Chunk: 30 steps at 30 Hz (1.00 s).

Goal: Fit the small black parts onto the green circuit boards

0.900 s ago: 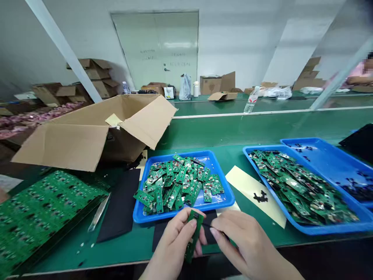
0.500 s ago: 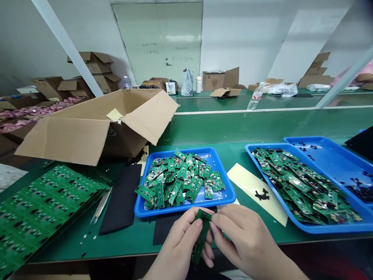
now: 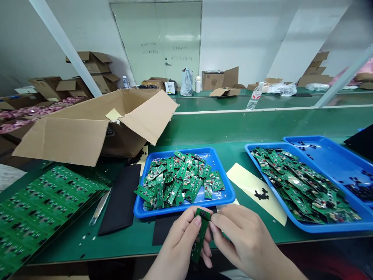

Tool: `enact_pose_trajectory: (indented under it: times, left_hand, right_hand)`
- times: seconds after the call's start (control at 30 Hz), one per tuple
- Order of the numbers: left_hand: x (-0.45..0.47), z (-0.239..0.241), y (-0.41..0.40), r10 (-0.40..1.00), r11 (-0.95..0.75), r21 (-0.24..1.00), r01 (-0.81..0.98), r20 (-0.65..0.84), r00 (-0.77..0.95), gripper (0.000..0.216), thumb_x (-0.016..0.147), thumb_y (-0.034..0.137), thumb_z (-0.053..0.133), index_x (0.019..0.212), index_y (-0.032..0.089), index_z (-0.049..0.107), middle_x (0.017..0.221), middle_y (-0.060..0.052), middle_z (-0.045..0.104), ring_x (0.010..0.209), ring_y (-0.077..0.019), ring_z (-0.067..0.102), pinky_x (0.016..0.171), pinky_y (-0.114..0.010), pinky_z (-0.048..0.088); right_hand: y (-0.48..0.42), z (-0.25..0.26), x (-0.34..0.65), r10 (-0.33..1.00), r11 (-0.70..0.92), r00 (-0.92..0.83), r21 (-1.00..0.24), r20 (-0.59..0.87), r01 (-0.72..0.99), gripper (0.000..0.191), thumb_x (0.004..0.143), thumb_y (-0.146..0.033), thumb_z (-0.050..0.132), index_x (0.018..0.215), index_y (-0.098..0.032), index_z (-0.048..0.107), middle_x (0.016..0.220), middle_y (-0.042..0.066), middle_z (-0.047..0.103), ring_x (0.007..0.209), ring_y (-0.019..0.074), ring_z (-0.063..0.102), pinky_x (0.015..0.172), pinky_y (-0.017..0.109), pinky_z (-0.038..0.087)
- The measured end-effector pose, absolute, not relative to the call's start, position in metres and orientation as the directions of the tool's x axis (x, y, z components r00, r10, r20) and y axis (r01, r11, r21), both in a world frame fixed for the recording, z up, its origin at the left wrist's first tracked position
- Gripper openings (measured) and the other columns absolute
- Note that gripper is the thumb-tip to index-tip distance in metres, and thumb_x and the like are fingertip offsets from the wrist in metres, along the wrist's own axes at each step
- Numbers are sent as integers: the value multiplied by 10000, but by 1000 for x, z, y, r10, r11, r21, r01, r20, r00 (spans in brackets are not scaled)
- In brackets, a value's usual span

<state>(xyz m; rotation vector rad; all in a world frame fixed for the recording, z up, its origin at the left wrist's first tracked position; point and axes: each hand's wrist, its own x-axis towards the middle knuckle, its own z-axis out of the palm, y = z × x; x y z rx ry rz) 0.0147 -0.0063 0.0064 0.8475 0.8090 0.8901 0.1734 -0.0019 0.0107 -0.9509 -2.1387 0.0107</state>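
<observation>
Above the table's front edge, my left hand (image 3: 183, 237) grips a narrow green circuit board (image 3: 199, 237) between thumb and fingers. The board is tilted, and a black part sits near its upper end. My right hand (image 3: 241, 229) is closed in a pinch at the board's upper right corner; a dark bit shows by its fingertips, too small to name. Just beyond my hands, a blue tray (image 3: 140, 212) is heaped with small circuit boards (image 3: 182, 175). Several black cut pieces (image 3: 261, 194) lie on a pale yellow sheet (image 3: 241, 177) to the right.
Another blue tray (image 3: 294, 221) full of boards stands at right, beside a blue tray (image 3: 317, 142) with scattered black pieces. At left are stacked uncut board panels (image 3: 49, 206), a black sheet (image 3: 121, 202) and an open cardboard box (image 3: 72, 136). A water bottle (image 3: 254, 97) stands behind.
The board's upper end has tipped slightly in my left hand. Both hands otherwise keep nearly the same place and grip, and the view has shifted very slightly.
</observation>
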Motion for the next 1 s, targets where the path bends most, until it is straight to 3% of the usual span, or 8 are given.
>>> enact_pose_trajectory:
  times: [0.57, 0.8, 1.0]
  left_hand:
    - [17, 12, -6, 887, 366, 887, -280, -242, 392, 361, 823, 518, 609, 836, 158, 619, 594, 35, 543, 434, -70, 496, 405, -147, 442]
    - [18, 19, -9, 904, 387, 910, -151, -342, 257, 380, 840, 531, 577, 720, 172, 544, 541, 70, 473, 432, -52, 401, 394, -129, 357]
    - [17, 20, -9, 892, 372, 926, -58, -340, 297, 394, 879, 525, 509, 674, 192, 466, 564, 71, 454, 440, -55, 359, 377, -134, 288]
  right_hand:
    - [-1, 10, 172, 623, 713, -411, -267, 665, 648, 313, 892, -82, 441, 616, -165, 565, 533, 5, 512, 484, 138, 421, 486, 267, 301]
    - [-2, 11, 176, 664, 699, -417, -317, 621, 641, 263, 922, -105, 418, 739, -160, 597, 589, 17, 577, 519, 147, 505, 514, 263, 346]
    - [4, 18, 181, 647, 688, -444, -224, 620, 690, 295, 956, -132, 381, 770, -166, 608, 570, 5, 552, 493, 140, 477, 491, 263, 321]
